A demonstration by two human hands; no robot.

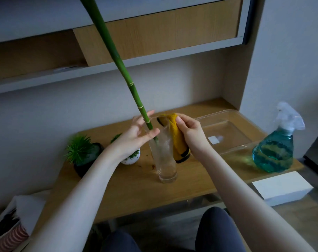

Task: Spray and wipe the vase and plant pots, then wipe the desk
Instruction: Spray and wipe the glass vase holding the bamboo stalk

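Green spiky leaves fill the dark plant pot (85, 157) at the far left of the wooden desk (136, 190), and just right of it sits a white speckled pot (131, 159), partly hidden by the left forearm. Next comes the left hand (136, 133), its thumb and fingers curled round the upper part of the clear glass vase (163, 157), which stands upright near the desk's middle with a long bamboo stalk (118, 57) leaning out of it to the upper left. Against the vase's right side the right hand (189, 131) grips a yellow cloth (176, 137), pressing it to the glass. Farther right lies a clear plastic tray (232, 128), then a spray bottle (274, 151) of blue-green liquid near the desk's right edge.
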